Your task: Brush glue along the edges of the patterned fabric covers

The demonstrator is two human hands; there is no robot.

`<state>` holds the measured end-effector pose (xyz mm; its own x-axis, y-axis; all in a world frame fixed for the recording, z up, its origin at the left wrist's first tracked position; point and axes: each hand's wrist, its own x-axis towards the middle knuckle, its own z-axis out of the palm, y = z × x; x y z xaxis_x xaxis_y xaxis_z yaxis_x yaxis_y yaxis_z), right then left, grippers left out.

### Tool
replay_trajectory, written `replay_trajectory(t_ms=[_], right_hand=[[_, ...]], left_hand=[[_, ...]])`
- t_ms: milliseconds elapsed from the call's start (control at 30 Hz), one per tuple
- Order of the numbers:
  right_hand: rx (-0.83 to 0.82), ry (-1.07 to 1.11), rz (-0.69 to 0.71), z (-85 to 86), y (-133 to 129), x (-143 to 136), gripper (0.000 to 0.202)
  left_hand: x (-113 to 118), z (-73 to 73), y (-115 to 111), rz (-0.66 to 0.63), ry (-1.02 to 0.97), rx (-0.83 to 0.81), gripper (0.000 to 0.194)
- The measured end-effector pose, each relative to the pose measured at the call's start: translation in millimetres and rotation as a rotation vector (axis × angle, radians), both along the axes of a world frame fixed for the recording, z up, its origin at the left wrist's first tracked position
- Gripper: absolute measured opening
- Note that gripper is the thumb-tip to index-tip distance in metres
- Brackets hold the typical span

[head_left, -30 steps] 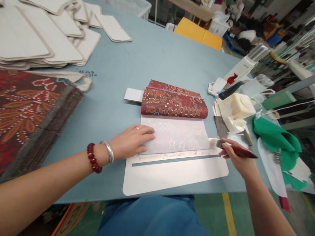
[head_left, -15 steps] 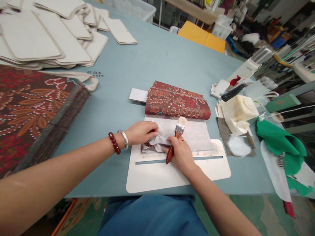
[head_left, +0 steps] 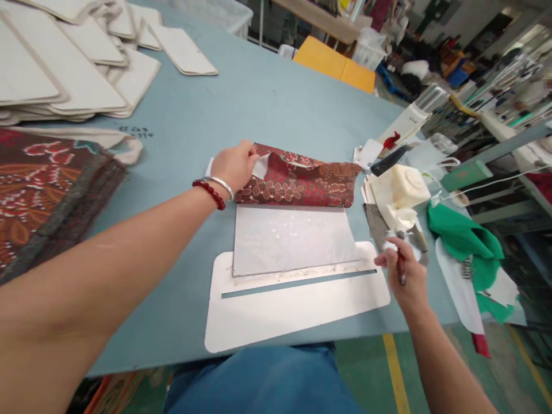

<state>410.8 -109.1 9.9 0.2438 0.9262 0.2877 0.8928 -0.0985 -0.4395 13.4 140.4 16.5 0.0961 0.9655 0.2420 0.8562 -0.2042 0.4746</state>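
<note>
My left hand (head_left: 235, 167) is closed on the upper left edge of a brown-and-red floral fabric (head_left: 302, 187), whose pale back shows at the fingers. The fabric lies folded over, and its light grey underside (head_left: 293, 238) faces up toward me. Below that sits a white template board (head_left: 297, 305) with a long narrow slot, partly under the fabric. At the right, my right hand (head_left: 407, 276) grips a paintbrush by its reddish-brown handle (head_left: 401, 267). Its bristle end points at a patch of white paste (head_left: 390, 241) and is mostly hidden by the hand.
A cut-open cream plastic jug (head_left: 407, 187) stands beyond the paste. Green cloth (head_left: 466, 230) lies at the table's right edge. Cream panels (head_left: 86, 75) are piled at the upper left, above a stack of floral fabric (head_left: 47, 190). A yellow board (head_left: 332, 63) is at the far edge.
My left hand has moved up from the fabric's near edge to its upper left corner, the near edge now lying flat. My right hand has carried the paintbrush right, to the paste.
</note>
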Motion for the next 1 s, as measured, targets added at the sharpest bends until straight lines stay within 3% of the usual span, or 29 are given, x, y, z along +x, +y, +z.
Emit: replay_trajectory(t_ms=[67,133,167,233,267,333,433,500,533,600,733,800,833,900,1000], right_hand=[[0.093,0.08,-0.001,12.8,-4.6,-3.4,0.044],[0.149,0.213,-0.048,21.0,-1.7,-15.1,0.045],[0.139,0.305,-0.061,23.1,2.3,-26.0,0.047],[0.043,0.46,-0.016,23.2,13.8,-61.8,0.048],[-0.023,0.511,0.059,21.6,20.0,-87.0,0.046],[-0.142,0.573,0.295,16.1,30.3,-147.0,0.038],[-0.194,0.635,0.643,6.6,36.6,-230.9,0.026],[-0.169,0.562,0.739,1.2,35.4,-255.2,0.024],[-0.168,0.494,0.742,-1.1,33.8,-252.7,0.026],[-0.196,0.361,0.666,-4.2,28.5,-217.2,0.031],[-0.243,0.201,0.323,3.5,14.6,-81.6,0.034],[-0.214,0.042,0.157,14.0,12.2,-37.9,0.037],[-0.183,-0.028,0.108,18.7,13.3,-33.6,0.039],[-0.129,-0.041,0.129,23.6,19.4,-63.7,0.04],[-0.136,0.246,0.475,18.7,30.1,-170.6,0.036]], left_hand=[[-12.8,-0.6,0.8,0.062,-0.049,0.031,0.031],[-28.2,-5.0,-20.4,0.028,-0.061,0.045,0.033],[-35.7,-8.8,-37.4,-0.039,-0.069,0.03,0.032],[-47.9,-18.8,-76.5,-0.407,-0.094,-0.109,0.028],[-52.4,-24.7,-94.9,-0.594,-0.097,-0.182,0.026],[-58.3,-36.4,-122.2,-0.792,-0.074,-0.305,0.033],[-62.7,-48.3,-134.7,-0.838,-0.01,-0.473,0.056],[-64.1,-50.1,-131.6,-0.844,0.009,-0.531,0.063],[-64.3,-49.4,-129.6,-0.846,0.012,-0.54,0.065],[-64.1,-46.2,-127.4,-0.846,0.013,-0.537,0.069],[-63.3,-40.0,-130.9,-0.849,0.003,-0.526,0.069],[-63.3,-39.1,-132.9,-0.842,0.002,-0.526,0.067],[-63.3,-39.1,-133.4,-0.839,0.006,-0.528,0.067],[-63.4,-39.9,-133.3,-0.836,0.019,-0.532,0.067],[-63.7,-42.1,-131.6,-0.853,0.03,-0.542,0.069]])
